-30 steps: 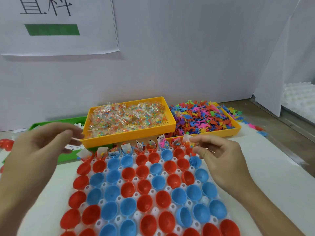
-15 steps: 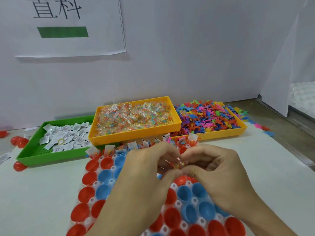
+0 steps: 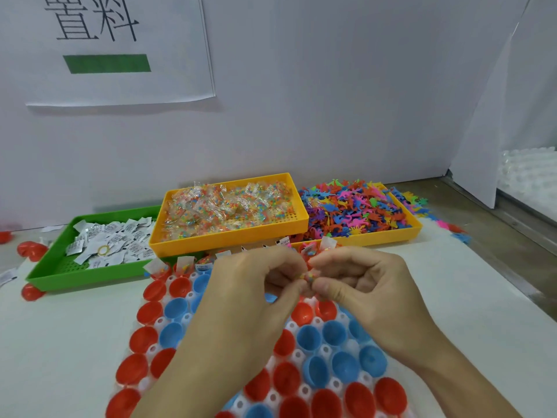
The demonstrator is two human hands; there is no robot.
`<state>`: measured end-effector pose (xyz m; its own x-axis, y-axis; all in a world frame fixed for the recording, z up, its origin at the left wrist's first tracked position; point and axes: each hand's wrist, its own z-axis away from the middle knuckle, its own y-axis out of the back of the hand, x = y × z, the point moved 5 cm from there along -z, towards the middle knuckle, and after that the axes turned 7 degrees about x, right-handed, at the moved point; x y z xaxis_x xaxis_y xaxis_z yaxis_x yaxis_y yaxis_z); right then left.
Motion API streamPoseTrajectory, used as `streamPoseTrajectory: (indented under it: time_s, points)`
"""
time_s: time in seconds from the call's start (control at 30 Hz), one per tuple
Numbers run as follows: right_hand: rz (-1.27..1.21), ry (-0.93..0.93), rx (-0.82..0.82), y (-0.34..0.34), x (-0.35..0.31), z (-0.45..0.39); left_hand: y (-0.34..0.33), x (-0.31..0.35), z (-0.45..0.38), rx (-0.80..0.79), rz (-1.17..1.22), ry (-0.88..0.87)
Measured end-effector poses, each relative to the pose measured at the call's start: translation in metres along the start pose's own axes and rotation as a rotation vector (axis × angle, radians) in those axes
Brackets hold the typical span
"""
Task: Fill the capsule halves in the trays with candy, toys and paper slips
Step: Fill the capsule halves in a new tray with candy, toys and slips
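Red and blue capsule halves sit open side up in a white moulded tray at the near middle of the white worktop, mixed in no clear order. The halves in the far row already carry small clear packets and white slips that stand up out of them.

Both hands meet above the far part of this tray. The left hand and the right hand each pinch, between thumb and curled fingers, one small candy packet with coloured bits inside; it is too small to read in any detail.

Toward the far edge stand three supply trays. A green tray at the far left holds white paper slips with dark print too fine to read. A yellow tray in the middle is heaped with clear candy packets. Another yellow tray to its right is piled with flat multicoloured toy figures, some spilled past its right side.

A paper sign on the back wall bears large black Chinese characters, cut off at the top, above a green bar.
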<state>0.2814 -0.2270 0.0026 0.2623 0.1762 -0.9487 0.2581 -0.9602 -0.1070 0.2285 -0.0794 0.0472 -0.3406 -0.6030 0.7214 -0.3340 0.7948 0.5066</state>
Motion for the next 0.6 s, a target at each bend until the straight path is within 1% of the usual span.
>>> streamPoseTrajectory:
  time_s: [0.03,0.1,0.17,0.23,0.33,0.43,0.6]
  points:
    - [0.021,0.015,0.034,0.007,-0.002,-0.003,-0.003,0.001,-0.005,-0.018,-0.005,0.003]
    - [0.074,0.023,0.167,0.029,0.001,-0.009,-0.012,-0.001,-0.018,-0.082,-0.018,0.041]
    - [0.165,-0.011,0.326,0.055,0.013,-0.014,-0.024,-0.005,-0.032,-0.156,-0.063,0.072]
    - [0.256,-0.06,0.416,0.072,0.029,-0.016,-0.04,-0.009,-0.042,-0.219,-0.125,0.072]
    - [0.296,-0.102,0.453,0.081,0.047,-0.017,-0.066,-0.012,-0.047,-0.298,-0.231,0.019]
    - [0.307,-0.096,0.443,0.08,0.054,-0.018,-0.084,-0.016,-0.048,-0.355,-0.325,-0.029]
    - [0.316,-0.073,0.426,0.077,0.055,-0.019,-0.094,-0.02,-0.049,-0.388,-0.411,-0.082]
